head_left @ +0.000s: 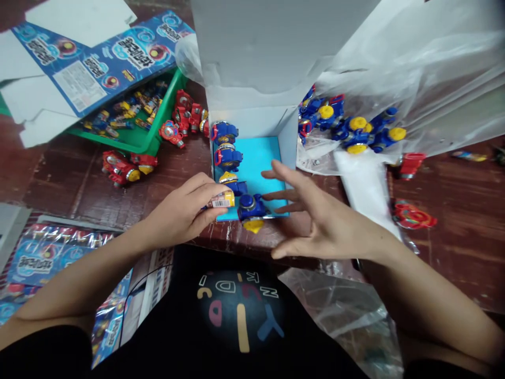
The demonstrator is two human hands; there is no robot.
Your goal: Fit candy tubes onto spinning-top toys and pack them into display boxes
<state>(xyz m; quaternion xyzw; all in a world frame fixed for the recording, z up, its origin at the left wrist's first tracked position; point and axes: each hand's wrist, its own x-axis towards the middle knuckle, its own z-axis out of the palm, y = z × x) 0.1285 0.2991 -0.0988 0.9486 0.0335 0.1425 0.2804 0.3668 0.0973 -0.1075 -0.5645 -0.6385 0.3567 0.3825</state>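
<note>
My left hand (193,208) pinches a small yellow-labelled packet (223,200) with a barcode, at the front left of an open white box (290,134). Inside the box, on its light blue bottom (256,158), blue toys (229,158) with yellow and red parts line the left side. Another blue toy (251,206) with a yellow tip lies at the box's front edge, between my hands. My right hand (315,210) is spread just right of that toy, its fingers over the box's right part, holding nothing.
A green tray (145,141) of small packets, partly under printed blue cardboard (114,52), stands left. Red toys (122,167) lie beside it. More blue toys (355,129) and clear plastic (426,89) are right of the box. Printed packages (43,258) sit at lower left.
</note>
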